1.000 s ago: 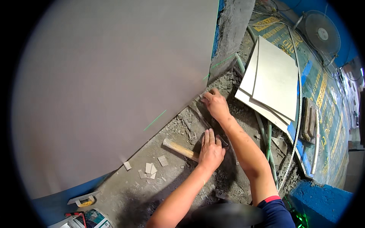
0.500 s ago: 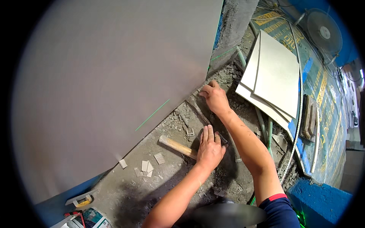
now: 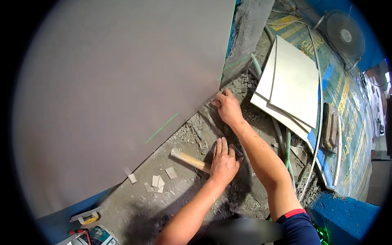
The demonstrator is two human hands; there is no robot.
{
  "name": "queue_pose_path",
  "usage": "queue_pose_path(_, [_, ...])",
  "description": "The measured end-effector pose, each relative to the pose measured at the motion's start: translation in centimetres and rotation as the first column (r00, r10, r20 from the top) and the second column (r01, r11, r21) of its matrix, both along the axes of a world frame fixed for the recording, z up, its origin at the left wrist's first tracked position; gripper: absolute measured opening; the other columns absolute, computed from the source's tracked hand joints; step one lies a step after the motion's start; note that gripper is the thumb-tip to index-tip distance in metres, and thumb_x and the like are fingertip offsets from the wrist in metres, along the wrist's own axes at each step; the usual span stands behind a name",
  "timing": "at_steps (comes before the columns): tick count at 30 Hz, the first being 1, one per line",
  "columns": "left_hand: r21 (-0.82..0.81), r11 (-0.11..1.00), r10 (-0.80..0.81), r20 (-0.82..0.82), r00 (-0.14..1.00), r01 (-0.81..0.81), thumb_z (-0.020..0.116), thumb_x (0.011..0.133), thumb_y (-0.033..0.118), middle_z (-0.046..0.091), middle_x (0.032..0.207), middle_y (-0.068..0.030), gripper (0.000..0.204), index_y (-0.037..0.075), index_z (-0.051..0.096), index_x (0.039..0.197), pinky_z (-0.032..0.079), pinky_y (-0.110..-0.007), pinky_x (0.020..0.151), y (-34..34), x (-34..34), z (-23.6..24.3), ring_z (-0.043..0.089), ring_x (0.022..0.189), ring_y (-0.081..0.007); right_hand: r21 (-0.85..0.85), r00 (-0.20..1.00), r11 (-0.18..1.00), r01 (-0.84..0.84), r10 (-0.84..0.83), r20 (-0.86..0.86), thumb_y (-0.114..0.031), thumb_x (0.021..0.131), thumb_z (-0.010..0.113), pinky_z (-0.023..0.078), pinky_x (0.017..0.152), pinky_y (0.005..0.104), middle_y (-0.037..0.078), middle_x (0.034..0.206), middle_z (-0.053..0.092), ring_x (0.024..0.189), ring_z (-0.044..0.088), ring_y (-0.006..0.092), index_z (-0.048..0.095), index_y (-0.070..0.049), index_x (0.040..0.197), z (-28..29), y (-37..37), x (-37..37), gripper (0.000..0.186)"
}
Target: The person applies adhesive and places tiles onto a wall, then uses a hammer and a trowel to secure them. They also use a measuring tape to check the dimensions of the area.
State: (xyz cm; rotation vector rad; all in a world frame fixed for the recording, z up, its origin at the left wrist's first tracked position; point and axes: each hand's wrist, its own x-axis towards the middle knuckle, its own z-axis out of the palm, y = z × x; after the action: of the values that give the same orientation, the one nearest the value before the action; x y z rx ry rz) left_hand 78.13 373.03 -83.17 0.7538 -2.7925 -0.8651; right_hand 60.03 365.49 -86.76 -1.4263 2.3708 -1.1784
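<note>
A large grey tile panel [image 3: 126,85] fills the upper left, its lower edge just above the rubble floor. At that edge my right hand [image 3: 228,108] is closed, thumb and fingertips pinched by the panel's bottom, near its right corner; whatever they hold is too small to make out. Below it, my left hand [image 3: 224,162] lies palm down with its fingers stretched forward, over a dark tool part that is mostly covered. A light wooden handle [image 3: 189,159] runs out to the left from under this hand. A narrow bar [image 3: 210,118] slants between both hands.
Small tile pieces [image 3: 157,181] lie on the floor at the left. Several cream tiles [image 3: 295,81] lean in a stack at the right, beside a long straightedge [image 3: 317,122], a float [image 3: 330,126] and a fan [image 3: 345,36]. Green pipe [image 3: 288,147] crosses the rubble. A trowel [image 3: 87,216] lies lower left.
The view has shifted slightly. My right hand stays pinched at the panel's lower edge, and my left hand stays over the dark tool part; little else differs.
</note>
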Motion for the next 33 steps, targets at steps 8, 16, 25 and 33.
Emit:
queue_pose_path(8, [-0.042,0.998,-0.056,-0.032,0.998,0.054,0.071,0.085,0.026,0.043,0.139,-0.0378,0.056,-0.01,0.058,0.125,0.031,-0.051,0.114,-0.7,1.0,1.2,0.039,0.134,-0.0488,-0.073,0.995,0.995,0.064,-0.058,0.086,-0.011,0.089,0.065,0.049,0.079,0.0488,0.023,0.102,0.057,0.092,0.058,0.0445,0.061,-0.001,0.102,2.6,4.4,1.5,0.016])
queue_pose_path(16, [0.111,0.993,0.05,-0.165,0.985,-0.032,0.074,0.087,0.028,0.047,0.139,-0.0326,0.05,-0.006,0.062,0.121,0.036,-0.051,0.11,3.6,8.8,2.9,0.042,0.133,-0.0482,0.29,0.99,0.957,0.025,-0.063,0.124,-0.029,0.094,0.061,0.051,0.078,0.0507,0.023,0.098,0.061,0.093,0.061,0.0433,0.061,-0.002,0.106,4.9,14.6,8.5,0.03])
queue_pose_path(25, [-0.007,0.998,-0.06,-0.109,0.992,0.06,0.077,0.084,0.025,0.054,0.134,-0.0286,0.044,-0.004,0.066,0.115,0.04,-0.05,0.108,3.4,12.3,5.7,0.047,0.129,-0.046,0.285,0.995,0.957,-0.055,0.077,-0.067,-0.013,0.087,0.057,0.05,0.076,0.0479,0.02,0.093,0.059,0.087,0.059,0.0397,0.056,-0.001,0.095,1.6,17.9,7.2,0.015])
queue_pose_path(33, [-0.2,0.953,-0.213,0.087,0.973,0.227,0.069,0.087,0.021,0.051,0.139,-0.0258,0.04,-0.001,0.065,0.12,0.038,-0.051,0.109,-3.7,19.8,9.4,0.045,0.131,-0.0431,0.446,0.992,0.888,0.106,-0.124,0.01,-0.01,0.08,0.062,0.048,0.084,0.0476,0.018,0.102,0.057,0.099,0.055,0.0381,0.059,-0.003,0.105,7.7,28.3,9.7,0.026])
